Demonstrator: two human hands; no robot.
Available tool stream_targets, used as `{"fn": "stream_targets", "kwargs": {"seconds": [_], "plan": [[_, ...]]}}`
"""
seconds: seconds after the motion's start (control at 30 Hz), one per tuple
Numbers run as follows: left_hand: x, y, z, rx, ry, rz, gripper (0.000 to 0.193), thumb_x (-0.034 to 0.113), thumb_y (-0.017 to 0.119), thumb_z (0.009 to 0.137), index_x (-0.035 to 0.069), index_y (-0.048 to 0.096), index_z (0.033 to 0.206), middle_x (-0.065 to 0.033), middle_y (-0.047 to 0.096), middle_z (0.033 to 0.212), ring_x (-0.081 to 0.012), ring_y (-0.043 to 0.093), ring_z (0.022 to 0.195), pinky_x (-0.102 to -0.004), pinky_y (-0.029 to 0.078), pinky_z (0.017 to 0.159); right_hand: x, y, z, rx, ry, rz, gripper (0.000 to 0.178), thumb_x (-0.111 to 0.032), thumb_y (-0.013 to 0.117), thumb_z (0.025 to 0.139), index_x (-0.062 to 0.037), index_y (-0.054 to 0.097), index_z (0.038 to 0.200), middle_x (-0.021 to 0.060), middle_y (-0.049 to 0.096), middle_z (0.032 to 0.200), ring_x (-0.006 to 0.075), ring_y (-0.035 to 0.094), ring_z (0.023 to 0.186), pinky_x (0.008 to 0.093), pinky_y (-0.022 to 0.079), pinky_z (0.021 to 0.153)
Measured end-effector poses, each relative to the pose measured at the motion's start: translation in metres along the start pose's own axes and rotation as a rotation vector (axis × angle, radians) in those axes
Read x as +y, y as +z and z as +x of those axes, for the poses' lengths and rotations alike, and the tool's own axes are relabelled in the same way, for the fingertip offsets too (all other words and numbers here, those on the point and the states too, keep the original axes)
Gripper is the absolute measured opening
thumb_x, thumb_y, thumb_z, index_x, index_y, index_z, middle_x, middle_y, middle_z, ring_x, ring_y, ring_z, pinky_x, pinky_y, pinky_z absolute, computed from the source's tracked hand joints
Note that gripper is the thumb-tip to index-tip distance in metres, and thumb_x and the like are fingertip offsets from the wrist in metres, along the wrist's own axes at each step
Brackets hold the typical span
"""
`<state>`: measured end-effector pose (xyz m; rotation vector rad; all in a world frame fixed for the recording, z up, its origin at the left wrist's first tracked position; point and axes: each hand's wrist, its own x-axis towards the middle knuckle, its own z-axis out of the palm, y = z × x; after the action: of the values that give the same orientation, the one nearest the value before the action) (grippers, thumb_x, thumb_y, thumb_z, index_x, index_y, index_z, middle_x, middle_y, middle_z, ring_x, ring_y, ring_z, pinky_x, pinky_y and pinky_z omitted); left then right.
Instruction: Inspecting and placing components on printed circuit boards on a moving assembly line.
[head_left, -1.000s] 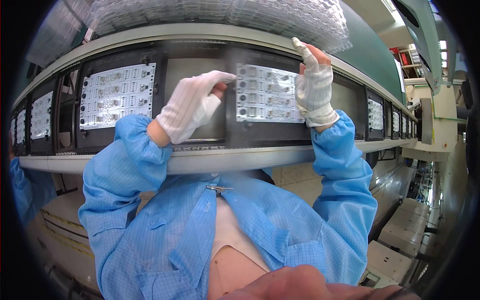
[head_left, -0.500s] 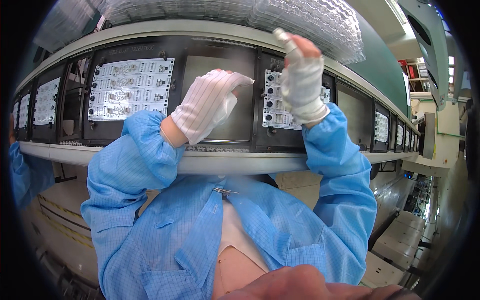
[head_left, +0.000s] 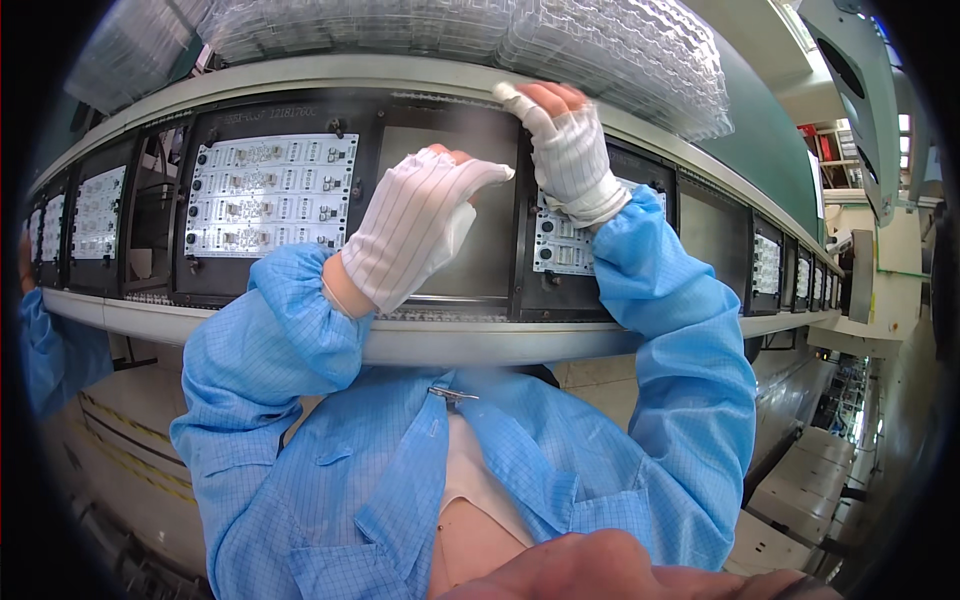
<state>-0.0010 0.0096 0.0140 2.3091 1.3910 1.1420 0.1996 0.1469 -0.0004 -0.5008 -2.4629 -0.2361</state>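
Gloved left hand [head_left: 420, 225], fingers loosely open and gripping nothing, hovers before the empty dark tray [head_left: 450, 215] on the conveyor rail [head_left: 480, 340]. Gloved right hand [head_left: 565, 150], just right of that tray, rests on a white circuit board [head_left: 560, 245]; its grip cannot be told. Another board [head_left: 265, 195] lies left.

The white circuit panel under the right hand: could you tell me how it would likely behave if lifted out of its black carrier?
The circuit panel looks thin and flat, so probably light and fairly stiff. Its small mounted parts suggest it is fragile; the gloved right hand covers its top.
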Motion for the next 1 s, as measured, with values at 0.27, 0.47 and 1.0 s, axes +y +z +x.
{"fn": "stream_targets", "kwargs": {"seconds": [0.27, 0.47, 1.0], "plan": [[0.000, -0.003, 0.000, -0.032, 0.017, 0.055, 0.036, -0.003, 0.063, 0.079, 0.006, 0.067, 0.113, -0.0142, 0.068, 0.094, -0.0326, 0.064, 0.086, -0.0413, 0.053, 0.080, 0.013, -0.002, 0.021, 0.154, 0.028, -0.101, 0.073, 0.011, 0.057, 0.070, -0.0158, 0.057, 0.138, 0.0058, 0.059, 0.121, 0.0268, 0.055, 0.115, 0.0413, 0.046, 0.098], [-0.001, 0.000, 0.000, -0.097, 0.048, 0.118, 0.040, 0.003, 0.069, 0.073, 0.010, 0.064, 0.112, -0.0087, 0.063, 0.088, -0.0275, 0.062, 0.086, -0.0395, 0.051, 0.082, 0.019, -0.029, 0.032, 0.241, 0.006, -0.095, 0.068, 0.012, 0.059, 0.075, -0.0141, 0.058, 0.138, 0.0068, 0.061, 0.114, 0.0279, 0.058, 0.109, 0.0397, 0.046, 0.097], [0.019, 0.056, 0.036, -0.150, 0.074, 0.345, 0.025, 0.027, 0.076, 0.079, 0.009, 0.060, 0.087, -0.0097, 0.063, 0.080, -0.0277, 0.064, 0.078, -0.0397, 0.050, 0.072, 0.022, -0.133, -0.160, -0.003, 0.687, -0.142, 0.056, 0.001, 0.070, 0.079, -0.0118, 0.062, 0.133, 0.0067, 0.070, 0.100, 0.0270, 0.062, 0.097, 0.0407, 0.048, 0.093]]}}
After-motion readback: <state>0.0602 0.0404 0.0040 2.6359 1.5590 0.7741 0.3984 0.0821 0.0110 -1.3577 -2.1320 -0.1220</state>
